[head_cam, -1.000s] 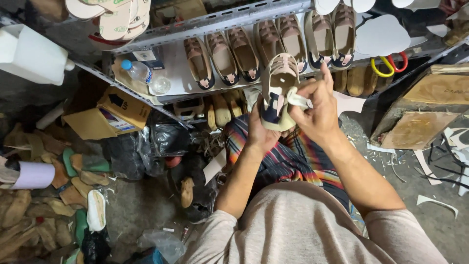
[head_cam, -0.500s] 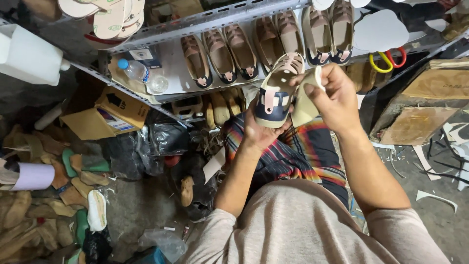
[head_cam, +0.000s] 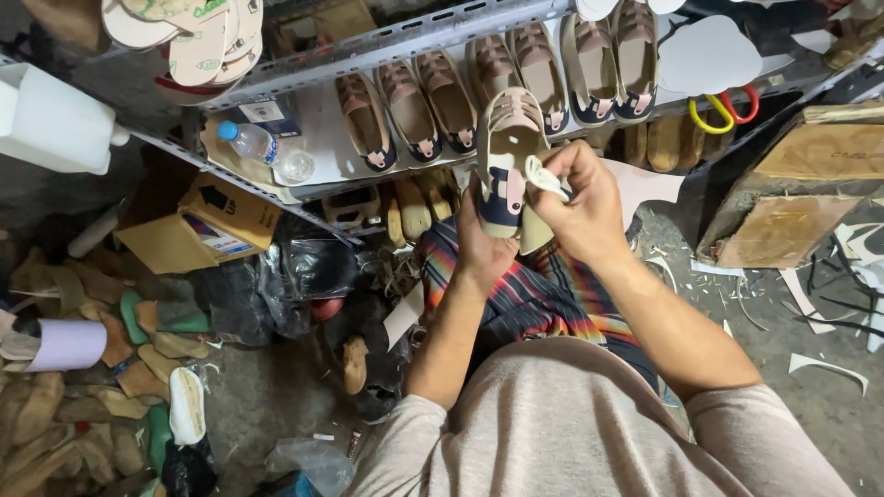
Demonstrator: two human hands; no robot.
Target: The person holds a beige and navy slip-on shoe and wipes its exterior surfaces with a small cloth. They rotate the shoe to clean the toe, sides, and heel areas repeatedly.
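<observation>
The left hand (head_cam: 481, 241) gripped an unfinished shoe (head_cam: 505, 156); the right hand (head_cam: 582, 204) pinched its insole (head_cam: 543, 177), only partly seated.

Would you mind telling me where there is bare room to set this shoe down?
Bare shelf shows between the water bottle and the row of shoes. Bare floor lies beside the white sole. The shoe-last pile is crowded.

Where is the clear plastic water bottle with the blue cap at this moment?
In the head view, the clear plastic water bottle with the blue cap lies on the grey metal shelf, upper left, left of the row of beige shoes.
</observation>
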